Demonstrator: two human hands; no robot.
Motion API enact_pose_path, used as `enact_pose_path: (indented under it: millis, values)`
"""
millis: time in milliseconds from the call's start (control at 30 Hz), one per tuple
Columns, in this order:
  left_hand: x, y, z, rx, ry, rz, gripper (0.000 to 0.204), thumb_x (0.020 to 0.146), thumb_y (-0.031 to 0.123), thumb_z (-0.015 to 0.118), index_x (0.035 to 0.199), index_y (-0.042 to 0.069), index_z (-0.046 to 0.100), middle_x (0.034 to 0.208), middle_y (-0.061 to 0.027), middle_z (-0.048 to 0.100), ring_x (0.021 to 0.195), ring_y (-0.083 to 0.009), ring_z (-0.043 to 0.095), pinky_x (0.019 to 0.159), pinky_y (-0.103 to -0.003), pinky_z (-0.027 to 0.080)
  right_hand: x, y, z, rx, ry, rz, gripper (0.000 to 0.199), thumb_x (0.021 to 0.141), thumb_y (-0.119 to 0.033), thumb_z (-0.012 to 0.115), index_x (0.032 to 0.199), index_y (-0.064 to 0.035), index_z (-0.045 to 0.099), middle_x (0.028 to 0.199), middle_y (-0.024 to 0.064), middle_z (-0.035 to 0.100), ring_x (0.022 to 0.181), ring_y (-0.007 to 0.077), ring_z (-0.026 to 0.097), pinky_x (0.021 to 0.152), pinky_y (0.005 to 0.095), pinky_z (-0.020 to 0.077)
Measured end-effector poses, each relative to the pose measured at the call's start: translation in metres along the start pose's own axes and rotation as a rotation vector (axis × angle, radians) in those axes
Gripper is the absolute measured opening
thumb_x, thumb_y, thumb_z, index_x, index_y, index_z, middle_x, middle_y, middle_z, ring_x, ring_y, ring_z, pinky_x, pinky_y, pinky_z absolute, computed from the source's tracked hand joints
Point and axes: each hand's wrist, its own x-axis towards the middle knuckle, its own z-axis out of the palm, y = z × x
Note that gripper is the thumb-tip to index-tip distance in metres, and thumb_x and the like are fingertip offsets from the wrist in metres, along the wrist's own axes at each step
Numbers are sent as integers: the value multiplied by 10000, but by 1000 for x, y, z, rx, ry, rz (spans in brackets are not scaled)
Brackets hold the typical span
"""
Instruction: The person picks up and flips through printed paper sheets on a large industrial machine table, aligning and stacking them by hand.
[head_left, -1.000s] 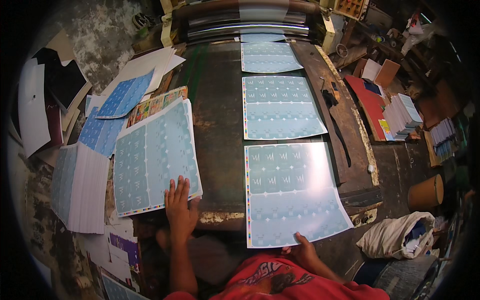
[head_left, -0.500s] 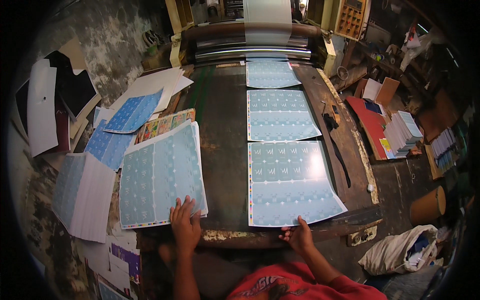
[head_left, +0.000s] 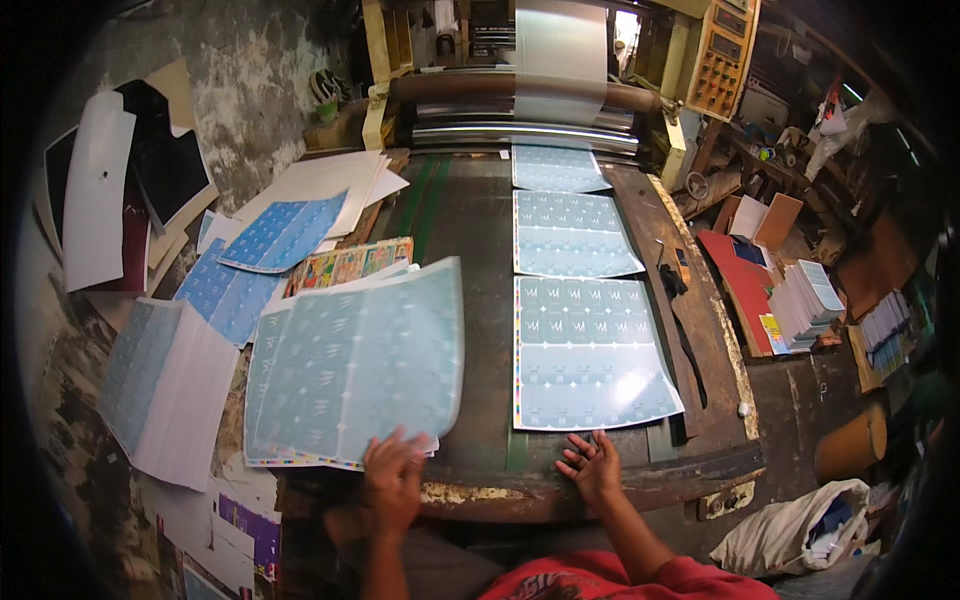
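Observation:
My left hand (head_left: 395,478) is at the near edge of a stack of pale blue-green printed sheets (head_left: 320,370). Its fingers are smeared by motion, so their grip cannot be made out. The stack's top sheet (head_left: 425,345) bulges up and out to the right, also blurred. Palm up, my right hand (head_left: 592,470) has its fingers spread and holds nothing. It hovers just short of the nearest sheet (head_left: 590,370) in a row on the table. Beyond lie a second printed sheet (head_left: 575,235) and a third (head_left: 558,167) at the rollers.
Metal rollers (head_left: 525,135) of a machine span the table's far end, with film (head_left: 560,60) above. Darker blue sheets (head_left: 285,230) and a leaning paper pile (head_left: 180,390) lie left. A black strap (head_left: 680,340) runs along the right side; a white sack (head_left: 795,530) sits lower right.
The row of sheets has moved away toward the rollers. The stack's top sheet has shifted right and lifted. My right hand's fingers have spread apart; the whole view has shifted slightly.

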Motion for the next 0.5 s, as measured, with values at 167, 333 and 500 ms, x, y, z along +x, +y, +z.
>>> enact_pose_path:
  millis: [167, 333, 500]
  values:
    - [-24, 21, -3, 75, -446, 333, 295, 853, 338, 685, 1140, 272, 703, 1235, 17, 660, 1304, -295, 499, 1107, -612, 227, -33, -11, 34, -132, -495, 162, 616, 911, -457, 595, 1371, -93, 410, 1094, 111, 617, 849, 212, 616, 830, 451, 549]
    - [-61, 21, -40, 203, -224, 162, 349, 919, 401, 600, 1161, 164, 685, 1240, -60, 647, 1306, -318, 489, 1151, -619, 118, -43, -14, 13, -278, -174, 225, 399, 903, -247, 626, 1198, -22, 480, 850, 73, 599, 539, 157, 518, 622, 397, 529]
    - [-162, -100, -48, -306, 841, -790, 346, 1014, 258, 452, 1109, -18, 638, 1247, -156, 620, 1265, -322, 511, 1154, -439, 263, -68, -5, -20, -170, 14, 258, 397, 911, -326, 606, 1179, -44, 524, 782, 85, 624, 510, 170, 534, 616, 407, 504]
